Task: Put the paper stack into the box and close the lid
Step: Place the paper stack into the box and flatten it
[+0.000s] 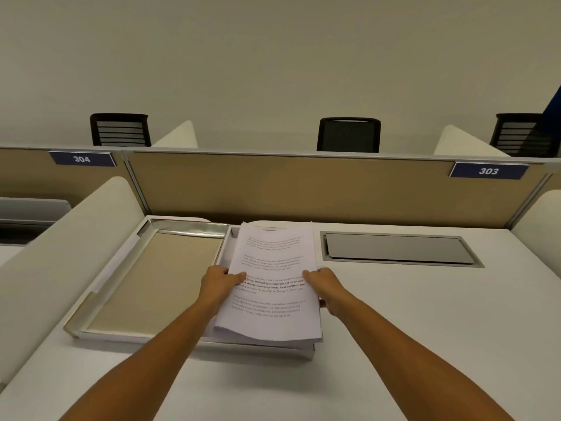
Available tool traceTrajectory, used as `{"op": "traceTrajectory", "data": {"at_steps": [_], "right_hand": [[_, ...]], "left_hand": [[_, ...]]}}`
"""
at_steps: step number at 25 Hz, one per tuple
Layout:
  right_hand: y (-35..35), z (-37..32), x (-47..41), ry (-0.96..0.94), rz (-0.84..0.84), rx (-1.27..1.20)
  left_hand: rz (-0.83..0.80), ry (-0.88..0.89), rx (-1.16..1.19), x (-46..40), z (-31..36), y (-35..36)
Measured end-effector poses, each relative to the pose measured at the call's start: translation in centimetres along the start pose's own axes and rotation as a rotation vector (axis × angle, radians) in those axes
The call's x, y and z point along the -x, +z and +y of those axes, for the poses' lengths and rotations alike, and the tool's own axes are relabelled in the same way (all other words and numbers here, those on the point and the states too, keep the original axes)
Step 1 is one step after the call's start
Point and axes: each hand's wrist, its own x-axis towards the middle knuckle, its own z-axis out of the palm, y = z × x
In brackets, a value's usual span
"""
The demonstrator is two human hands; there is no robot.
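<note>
Nearest the camera, two bare forearms reach out over the white bench. The left hand grips the left edge of the paper stack, thumb on the printed top sheet and fingers tucked beneath; the right hand grasps the right edge in the same way. Both hands are closed on the sheets.

The stack sits directly over the box, of which only a thin white front rim and a corner show under the pages. The near edge of the sheets curls and overhangs that rim, so the paper appears to be going in but not yet settled flat; whether its underside touches the box floor is hidden.

Just to the left, the lid lies open on the bench, tan inside with a silvery border, apparently hinged along the box's side. It has not been closed.

So the first step looks nearly finished: what is left is seating the stack, letting go, and swinging the lid over.

Farther back stands the tan partition.
</note>
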Motion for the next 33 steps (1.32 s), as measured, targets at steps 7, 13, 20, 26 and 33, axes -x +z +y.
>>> {"op": "traceTrajectory", "data": {"at_steps": [7, 13, 20, 26, 33], "right_hand": [[3.1, -0.7, -5.7, 0.082, 0.097, 0.074], [5.0, 0.1, -7.3, 0.13, 0.106, 0.079], [6.4, 1.3, -8.3, 0.18, 0.152, 0.121], [6.9, 1.5, -8.0, 0.136, 0.211, 0.19], [7.7, 1.3, -7.7, 0.138, 0.218, 0.133]], "left_hand": [[-0.015, -0.148, 0.008, -6.1, -1.7, -0.2], [0.011, -0.177, -0.047, -8.0, -3.2, 0.2], [0.032, -0.185, -0.134, -8.7, -3.9, 0.5], [0.04, -0.155, -0.238, -8.3, -3.9, 1.0], [0.075, -0.132, -0.294, -7.7, -3.5, 1.2]]}}
